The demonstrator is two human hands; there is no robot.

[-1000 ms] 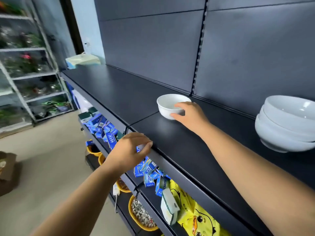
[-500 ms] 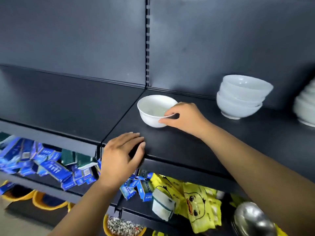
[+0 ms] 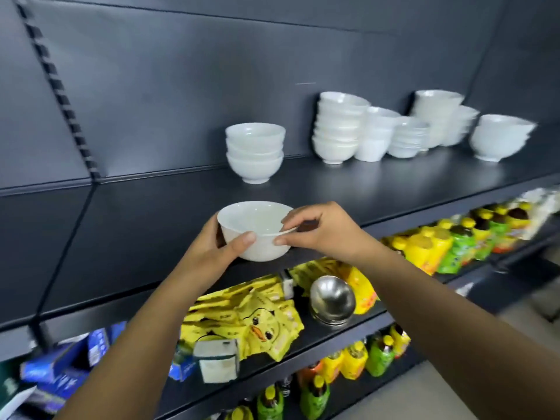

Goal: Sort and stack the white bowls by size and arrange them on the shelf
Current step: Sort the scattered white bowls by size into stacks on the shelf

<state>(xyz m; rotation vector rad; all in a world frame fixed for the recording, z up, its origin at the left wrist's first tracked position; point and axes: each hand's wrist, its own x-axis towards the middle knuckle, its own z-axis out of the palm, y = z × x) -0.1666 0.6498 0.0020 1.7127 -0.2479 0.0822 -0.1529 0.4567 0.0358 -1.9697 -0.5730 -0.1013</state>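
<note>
A small white bowl (image 3: 257,234) sits at the front edge of the dark shelf (image 3: 136,225), held from both sides. My left hand (image 3: 212,253) cups its left wall, thumb across the front. My right hand (image 3: 321,234) pinches the right rim between thumb and fingers. Behind it stands a stack of three white bowls (image 3: 255,153). Farther right, a taller stack (image 3: 338,128) and several more white stacks (image 3: 436,122) line the back wall, ending in a wide pair (image 3: 500,137).
The lower shelf holds yellow duck packets (image 3: 251,322), an upturned steel bowl (image 3: 331,298), blue boxes (image 3: 60,368) and green and yellow bottles (image 3: 460,247). A slotted upright (image 3: 57,86) runs down the back panel at left.
My left hand left the shelf edge and took the bowl's left side. The bowl has come toward the front edge, and my view swung right, showing more stacks.
</note>
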